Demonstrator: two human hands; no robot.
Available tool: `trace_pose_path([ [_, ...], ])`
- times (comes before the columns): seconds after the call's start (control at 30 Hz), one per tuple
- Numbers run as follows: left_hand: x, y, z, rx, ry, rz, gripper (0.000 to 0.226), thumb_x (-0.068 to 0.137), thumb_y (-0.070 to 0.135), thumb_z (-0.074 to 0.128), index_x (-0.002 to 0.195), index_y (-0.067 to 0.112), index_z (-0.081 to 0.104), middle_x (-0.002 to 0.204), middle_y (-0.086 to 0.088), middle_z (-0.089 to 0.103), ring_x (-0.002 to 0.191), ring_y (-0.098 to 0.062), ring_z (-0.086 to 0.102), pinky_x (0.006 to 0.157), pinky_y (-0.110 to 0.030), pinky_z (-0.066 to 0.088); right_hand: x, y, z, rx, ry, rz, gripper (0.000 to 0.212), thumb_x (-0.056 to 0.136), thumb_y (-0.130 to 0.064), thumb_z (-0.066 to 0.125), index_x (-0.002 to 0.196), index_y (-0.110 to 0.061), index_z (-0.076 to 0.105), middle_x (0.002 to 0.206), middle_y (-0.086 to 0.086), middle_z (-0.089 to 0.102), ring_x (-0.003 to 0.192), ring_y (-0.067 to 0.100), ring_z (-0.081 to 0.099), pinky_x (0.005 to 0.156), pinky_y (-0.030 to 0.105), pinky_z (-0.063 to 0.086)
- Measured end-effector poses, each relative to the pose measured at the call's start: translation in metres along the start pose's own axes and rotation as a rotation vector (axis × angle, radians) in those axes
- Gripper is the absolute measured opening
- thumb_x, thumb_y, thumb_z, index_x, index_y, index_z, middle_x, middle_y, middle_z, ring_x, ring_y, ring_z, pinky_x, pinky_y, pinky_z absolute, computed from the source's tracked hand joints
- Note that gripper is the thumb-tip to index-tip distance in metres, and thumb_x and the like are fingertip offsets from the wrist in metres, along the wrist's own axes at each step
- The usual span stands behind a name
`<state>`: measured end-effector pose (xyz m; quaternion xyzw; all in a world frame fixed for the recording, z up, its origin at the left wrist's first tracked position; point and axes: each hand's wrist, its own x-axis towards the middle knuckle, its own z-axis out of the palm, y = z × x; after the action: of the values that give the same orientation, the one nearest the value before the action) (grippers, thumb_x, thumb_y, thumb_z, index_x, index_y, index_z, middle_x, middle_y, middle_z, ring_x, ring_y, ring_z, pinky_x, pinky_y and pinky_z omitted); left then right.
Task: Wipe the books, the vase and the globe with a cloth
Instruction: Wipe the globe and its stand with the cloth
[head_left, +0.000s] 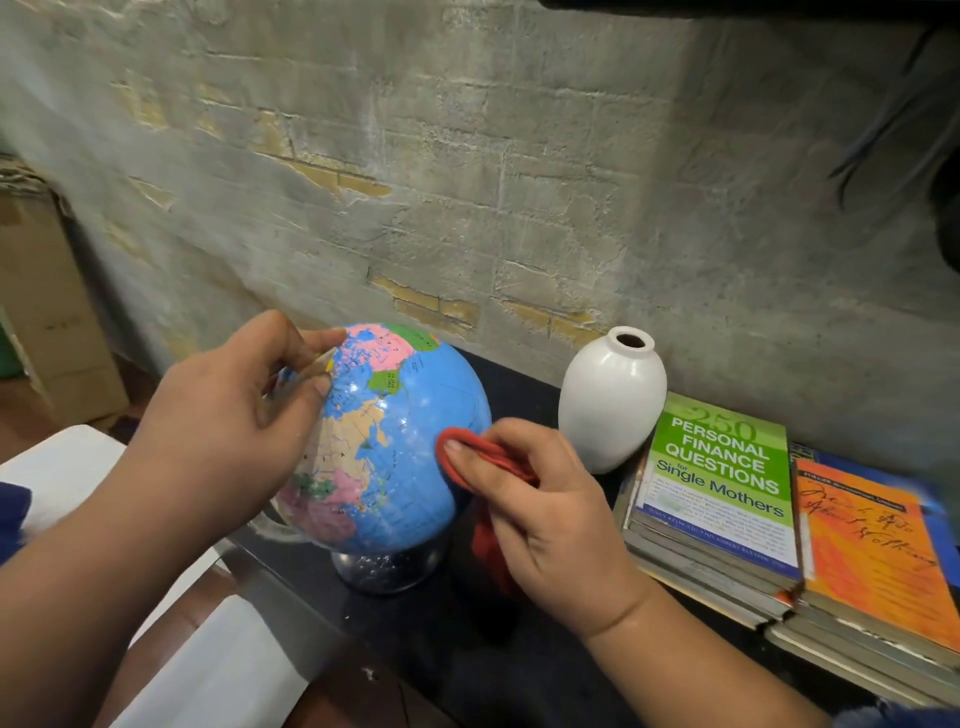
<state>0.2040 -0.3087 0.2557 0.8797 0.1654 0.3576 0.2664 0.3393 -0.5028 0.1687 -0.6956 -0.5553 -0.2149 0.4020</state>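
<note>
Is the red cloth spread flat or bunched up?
Bunched up. The right hand grips the red cloth as a folded wad pressed to the globe, the rest hanging below.

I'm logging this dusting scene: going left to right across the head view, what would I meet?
The left hand → globe it grips → red cloth held by the right hand → white vase → green book → orange book.
</note>
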Motion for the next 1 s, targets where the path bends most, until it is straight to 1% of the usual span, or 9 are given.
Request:
trace_pose_path([
  [0.2,-0.002,0.003,0.001,0.071,-0.002,0.01,0.019,0.084,0.018,0.063,0.08,0.021,0.044,0.111,0.052,0.046,0.097,-0.012,0.068,0.083,-0.043,0.054,0.045,-0.012,-0.004,-0.019,-0.046,0.14,0.04,0.095,-0.033,0.046,0.134,-0.034,0.058,0.123,-0.008,0.046,0.105,0.024,0.056,0.084,0.041,0.052],
  [0.33,-0.002,0.004,-0.001,0.062,0.011,-0.008,0.017,0.085,0.021,0.062,0.08,0.021,0.045,0.109,0.049,0.051,0.1,-0.011,0.067,0.085,-0.044,0.054,0.044,-0.013,-0.005,-0.048,-0.118,0.026,0.041,0.095,-0.026,0.047,0.134,-0.036,0.057,0.124,-0.004,0.048,0.103,0.024,0.055,0.082,0.04,0.052],
  [0.4,-0.001,0.007,-0.002,0.079,0.001,-0.009,0.016,0.084,0.028,0.06,0.079,0.024,0.045,0.105,0.042,0.059,0.098,-0.012,0.067,0.084,-0.042,0.054,0.049,-0.008,-0.008,-0.011,-0.102,0.092,0.041,0.095,-0.03,0.044,0.132,-0.039,0.058,0.123,-0.009,0.046,0.105,0.023,0.056,0.085,0.04,0.051],
  [0.47,-0.002,0.011,-0.001,0.094,-0.004,-0.022,0.019,0.084,0.026,0.061,0.077,0.025,0.044,0.102,0.04,0.058,0.092,-0.011,0.067,0.08,-0.036,0.053,0.056,-0.01,-0.01,-0.007,-0.091,0.124,0.041,0.095,-0.034,0.042,0.131,-0.04,0.058,0.121,-0.012,0.045,0.105,0.023,0.056,0.085,0.04,0.052],
  [0.6,-0.002,0.011,0.0,0.112,-0.007,-0.028,0.02,0.082,0.02,0.062,0.077,0.023,0.043,0.104,0.033,0.061,0.072,0.002,0.056,0.066,-0.021,0.04,0.058,-0.016,-0.012,-0.098,-0.163,-0.063,0.043,0.093,-0.026,0.043,0.129,-0.038,0.061,0.123,-0.005,0.049,0.101,0.026,0.057,0.078,0.039,0.053],
  [0.73,-0.002,0.012,-0.002,0.112,-0.01,-0.056,0.021,0.083,0.019,0.063,0.078,0.022,0.043,0.099,0.043,0.053,0.081,-0.007,0.061,0.072,-0.028,0.045,0.064,-0.017,-0.013,-0.107,-0.123,0.064,0.039,0.094,-0.033,0.044,0.129,-0.042,0.06,0.122,-0.009,0.048,0.1,0.025,0.056,0.077,0.04,0.053],
  [0.87,-0.002,0.014,-0.003,0.12,-0.012,-0.039,0.024,0.083,0.017,0.064,0.077,0.024,0.041,0.102,0.035,0.06,0.09,-0.014,0.066,0.079,-0.036,0.052,0.064,-0.021,-0.015,-0.168,-0.229,-0.126,0.038,0.095,-0.031,0.047,0.128,-0.041,0.061,0.122,-0.005,0.051,0.093,0.029,0.056,0.069,0.043,0.053],
  [0.93,-0.002,0.013,-0.003,0.117,-0.015,-0.046,0.024,0.084,0.017,0.064,0.078,0.025,0.042,0.102,0.035,0.061,0.087,-0.006,0.065,0.078,-0.029,0.051,0.075,-0.016,-0.018,-0.174,-0.197,-0.018,0.037,0.095,-0.037,0.043,0.126,-0.043,0.062,0.121,-0.005,0.051,0.096,0.028,0.056,0.073,0.043,0.054],
  [1.0,-0.002,0.012,-0.002,0.112,-0.023,-0.051,0.024,0.084,0.018,0.064,0.077,0.026,0.042,0.099,0.039,0.058,0.077,0.011,0.059,0.069,-0.01,0.043,0.084,-0.016,-0.019,-0.207,-0.189,0.06,0.038,0.095,-0.04,0.041,0.127,-0.044,0.061,0.12,-0.005,0.051,0.097,0.028,0.055,0.073,0.045,0.054],
])
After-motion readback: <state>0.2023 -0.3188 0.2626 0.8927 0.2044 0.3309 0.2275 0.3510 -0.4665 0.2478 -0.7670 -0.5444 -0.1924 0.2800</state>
